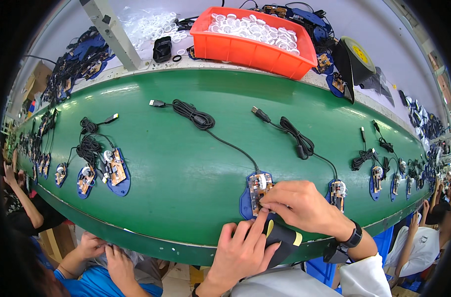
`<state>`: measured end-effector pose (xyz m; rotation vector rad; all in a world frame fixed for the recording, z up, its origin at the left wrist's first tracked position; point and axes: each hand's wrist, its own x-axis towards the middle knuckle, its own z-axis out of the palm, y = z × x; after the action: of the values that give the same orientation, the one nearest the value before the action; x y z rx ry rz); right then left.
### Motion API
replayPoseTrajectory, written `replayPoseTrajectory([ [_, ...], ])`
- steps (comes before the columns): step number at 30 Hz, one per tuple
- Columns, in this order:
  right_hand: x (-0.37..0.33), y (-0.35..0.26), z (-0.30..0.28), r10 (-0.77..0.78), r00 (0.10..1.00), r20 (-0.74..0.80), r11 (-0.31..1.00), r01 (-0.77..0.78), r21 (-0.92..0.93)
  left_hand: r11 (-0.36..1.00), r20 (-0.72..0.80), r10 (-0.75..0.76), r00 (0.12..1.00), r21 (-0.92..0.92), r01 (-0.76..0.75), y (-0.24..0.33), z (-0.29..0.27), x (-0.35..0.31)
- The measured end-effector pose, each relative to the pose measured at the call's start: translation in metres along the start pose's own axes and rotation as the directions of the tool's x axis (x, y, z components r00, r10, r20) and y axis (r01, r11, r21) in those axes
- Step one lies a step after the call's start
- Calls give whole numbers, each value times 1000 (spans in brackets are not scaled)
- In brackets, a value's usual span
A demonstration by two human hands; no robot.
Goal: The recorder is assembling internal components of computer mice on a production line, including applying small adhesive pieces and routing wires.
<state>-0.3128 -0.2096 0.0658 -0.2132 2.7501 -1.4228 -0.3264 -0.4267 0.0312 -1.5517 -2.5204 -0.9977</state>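
Observation:
On the green bench before me lies a blue mouse base [246, 204] with a brown circuit board [255, 194], a white scroll wheel and a coiled black USB cable [196, 117]. My right hand [304, 205] bends over the near end of this board, thumb and fingers pinched together. Whatever is between those fingertips is hidden. My left hand [243, 250] reaches up from below, its index fingertip at the board's near edge beside the right fingertips. A curved black sheet [283, 244] with yellow edges sits between the left index finger and thumb.
Another mouse base [337, 194] with its cable lies just right. More such assemblies [117, 171] line the bench left and right. An orange bin [252, 52] of white rings and a black roll [351, 62] stand on the back ledge. Co-workers' hands [117, 262] are at lower left.

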Motion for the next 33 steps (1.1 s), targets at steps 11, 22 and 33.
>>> replayPoseTrajectory([
  [11,-8,-6,14,-100,986,-130,975,71,-211,1000,28,-18,999,-22,19,-1,-3,2],
  [22,5,-7,19,160,930,-330,978,-195,-76,999,1,-7,1000,-39,7,-3,-3,-3],
  [33,3,-19,11,496,861,-116,868,-492,60,1000,9,16,1000,-26,-16,-5,2,-9],
])
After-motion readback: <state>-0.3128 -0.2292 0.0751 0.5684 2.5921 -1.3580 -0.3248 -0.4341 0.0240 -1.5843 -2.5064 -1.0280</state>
